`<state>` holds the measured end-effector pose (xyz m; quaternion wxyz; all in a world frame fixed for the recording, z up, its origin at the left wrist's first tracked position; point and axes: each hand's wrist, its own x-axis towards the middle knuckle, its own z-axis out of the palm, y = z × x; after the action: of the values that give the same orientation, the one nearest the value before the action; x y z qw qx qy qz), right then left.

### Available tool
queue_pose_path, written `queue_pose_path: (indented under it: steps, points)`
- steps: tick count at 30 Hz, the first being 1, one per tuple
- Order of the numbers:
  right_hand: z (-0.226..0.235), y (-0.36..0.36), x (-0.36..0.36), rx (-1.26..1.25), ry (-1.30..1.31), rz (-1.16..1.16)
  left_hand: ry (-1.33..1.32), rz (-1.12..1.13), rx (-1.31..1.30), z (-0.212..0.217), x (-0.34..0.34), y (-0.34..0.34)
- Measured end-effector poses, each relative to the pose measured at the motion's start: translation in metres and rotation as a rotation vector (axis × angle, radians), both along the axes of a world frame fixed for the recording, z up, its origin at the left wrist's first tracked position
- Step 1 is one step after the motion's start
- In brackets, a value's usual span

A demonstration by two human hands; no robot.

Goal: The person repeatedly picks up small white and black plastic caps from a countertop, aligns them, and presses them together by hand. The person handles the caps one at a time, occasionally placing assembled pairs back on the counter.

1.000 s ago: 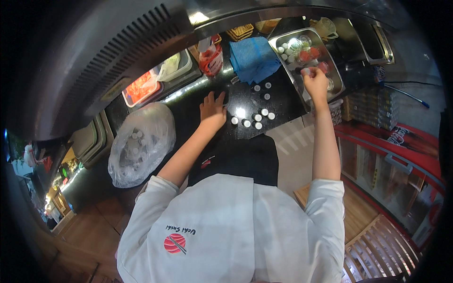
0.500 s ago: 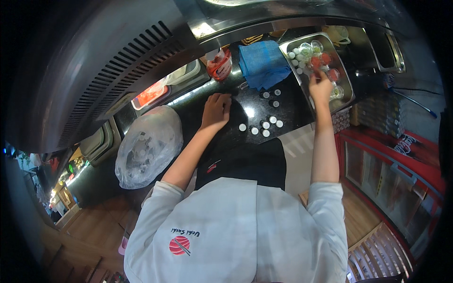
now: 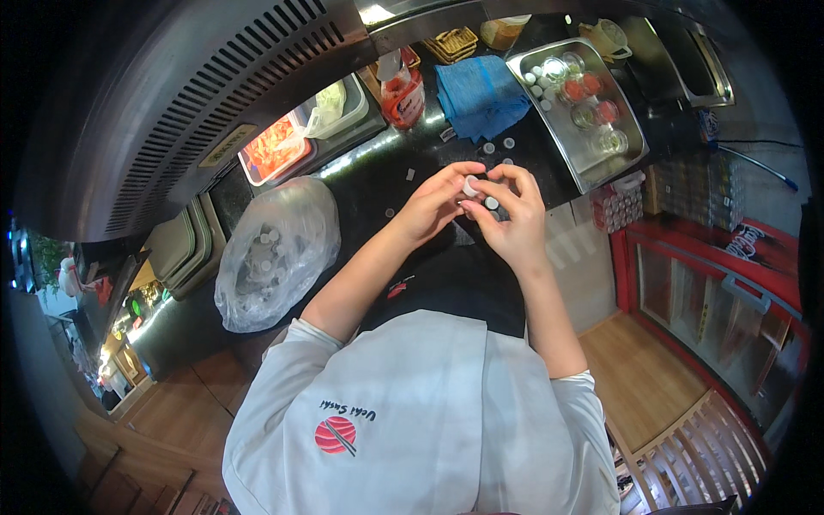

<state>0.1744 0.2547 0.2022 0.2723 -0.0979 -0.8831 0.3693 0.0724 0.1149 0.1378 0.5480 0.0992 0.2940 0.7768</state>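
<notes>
My left hand (image 3: pixel 432 203) and my right hand (image 3: pixel 513 208) meet over the near edge of the counter. Their fingers are closed around a small white cap (image 3: pixel 470 185); whether a bottle is under it is hidden by the fingers. Just beyond and beside the hands stand several small dark bottles with white tops, one white-topped bottle (image 3: pixel 488 148) farther off and another bottle (image 3: pixel 491 203) half covered by my right hand. To the right lies a steel tray (image 3: pixel 562 160) with several white caps and round clear jars, some with red contents.
A folded blue cloth (image 3: pixel 481 99) and a red-and-clear squeeze pouch (image 3: pixel 402 99) lie at the back. On the left are a clear plastic bag (image 3: pixel 279 253) of small pieces and a tub of orange-red food (image 3: pixel 276 148). A red-framed cooler (image 3: pixel 712 292) stands at right.
My right hand has come back from the tray, toward me and leftward. My left hand has lifted off the counter and moved right. Both now hold the small white cap between them.
</notes>
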Motion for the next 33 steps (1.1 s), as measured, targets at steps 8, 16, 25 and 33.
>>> queue_pose_path:
  steps: [8,16,25,33]
  points:
    - [-0.046,-0.004,0.044,-0.525,-0.178,-0.109,0.246,-0.066,-0.295,-0.023,0.035,-0.007]
    - [-0.059,-0.010,0.063,-0.786,-0.323,-0.162,0.417,-0.015,-0.425,-0.023,0.052,-0.008]
    - [-0.077,-0.021,0.053,-0.587,-0.270,-0.148,0.158,-0.142,-0.382,-0.046,0.034,-0.014]
    - [-0.059,-0.015,0.032,-0.350,-0.243,0.020,0.159,-0.205,-0.344,-0.057,0.014,-0.023]
